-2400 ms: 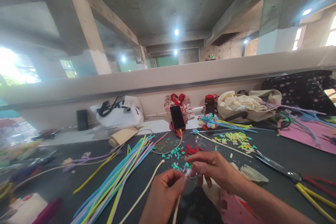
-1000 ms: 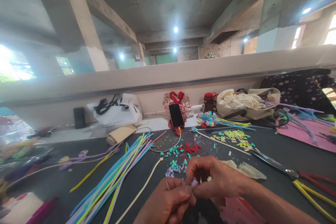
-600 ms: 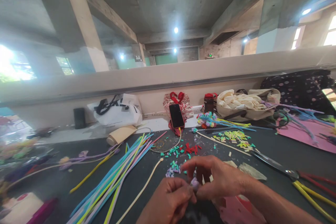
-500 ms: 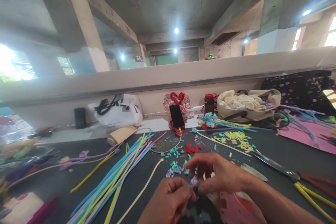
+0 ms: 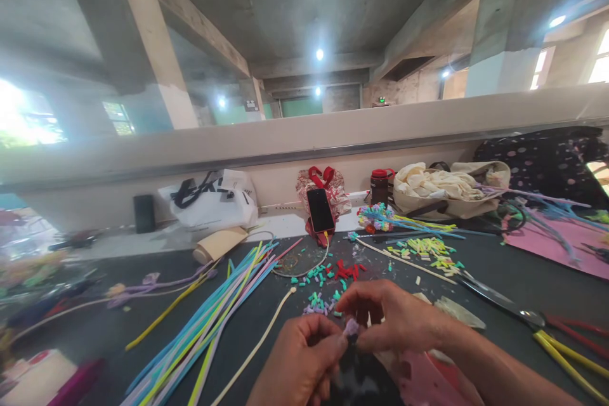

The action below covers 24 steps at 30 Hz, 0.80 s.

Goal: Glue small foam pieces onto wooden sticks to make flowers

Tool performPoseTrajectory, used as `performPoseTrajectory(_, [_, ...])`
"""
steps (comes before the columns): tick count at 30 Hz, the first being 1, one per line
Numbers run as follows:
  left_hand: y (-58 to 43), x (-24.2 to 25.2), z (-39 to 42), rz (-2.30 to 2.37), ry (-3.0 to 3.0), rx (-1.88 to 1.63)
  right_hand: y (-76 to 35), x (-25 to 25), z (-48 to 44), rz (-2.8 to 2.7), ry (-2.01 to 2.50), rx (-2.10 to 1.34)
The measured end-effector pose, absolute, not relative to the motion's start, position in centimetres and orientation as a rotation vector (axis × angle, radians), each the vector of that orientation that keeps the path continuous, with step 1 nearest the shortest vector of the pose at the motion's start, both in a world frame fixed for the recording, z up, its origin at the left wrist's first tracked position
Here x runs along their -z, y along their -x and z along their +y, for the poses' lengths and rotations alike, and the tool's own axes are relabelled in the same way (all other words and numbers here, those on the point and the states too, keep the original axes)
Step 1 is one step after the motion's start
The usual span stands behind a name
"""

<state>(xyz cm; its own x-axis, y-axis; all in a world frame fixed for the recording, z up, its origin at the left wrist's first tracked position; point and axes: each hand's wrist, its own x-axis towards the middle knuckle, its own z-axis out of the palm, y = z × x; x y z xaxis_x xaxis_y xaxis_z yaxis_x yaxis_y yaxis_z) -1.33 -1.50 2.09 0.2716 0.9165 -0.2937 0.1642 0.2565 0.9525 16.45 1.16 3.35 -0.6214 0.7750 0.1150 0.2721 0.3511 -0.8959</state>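
Low in the view, my left hand (image 5: 304,355) is closed, thumb and forefinger pinching a small fluffy lilac piece (image 5: 351,328). Facing it from the right, my right hand (image 5: 392,317) curves over the piece with thumb and forefinger apart. Its thumb is close beside the piece; whether it touches is unclear, and its other fingers are partly hidden. Just beyond both hands lies a pile of short lilac and mint pieces (image 5: 320,304), with red pieces (image 5: 347,270) behind. A black shape below my hands is not clear enough to name.
Long pastel fuzzy stems (image 5: 214,317) and a cream stem (image 5: 259,346) lie left. Scissors (image 5: 504,301) with yellow and red handles lie right, beyond yellow-green cut pieces (image 5: 423,247). At the back stand a phone (image 5: 320,209), a dark bottle (image 5: 379,187) and a white bag (image 5: 214,200).
My left hand has shifted slightly, and the lilac piece shows more clearly at its fingertips. My right hand's thumb has moved a little towards the left.
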Motion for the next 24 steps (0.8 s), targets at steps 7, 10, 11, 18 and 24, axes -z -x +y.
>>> performPoseTrajectory(7, [1.45, -1.75, -1.14, 1.089, -1.211, -0.745, -16.12, -3.01, 1.33, -1.964, 0.874, -1.301])
performPoseTrajectory(10, [1.47, -1.47, -1.05, 1.082, -1.222, -0.744, -15.91, -3.27, 1.04, -1.962, 0.858, -1.262])
performPoseTrajectory(11, [1.43, -1.42, -1.06, 1.083, -1.218, -0.748, -15.87, -3.34, 0.96, -1.977, 0.853, -1.234])
performPoseTrajectory(18, [1.18, -1.93, -1.36, 1.118, -1.214, -0.673, -15.79, -3.11, 0.9, -2.005, 0.832, -1.137])
performPoseTrajectory(24, [1.25, -2.26, -1.42, 1.1, -1.19, -0.682, -15.68, -2.74, 1.04, -1.975, 0.852, -1.135])
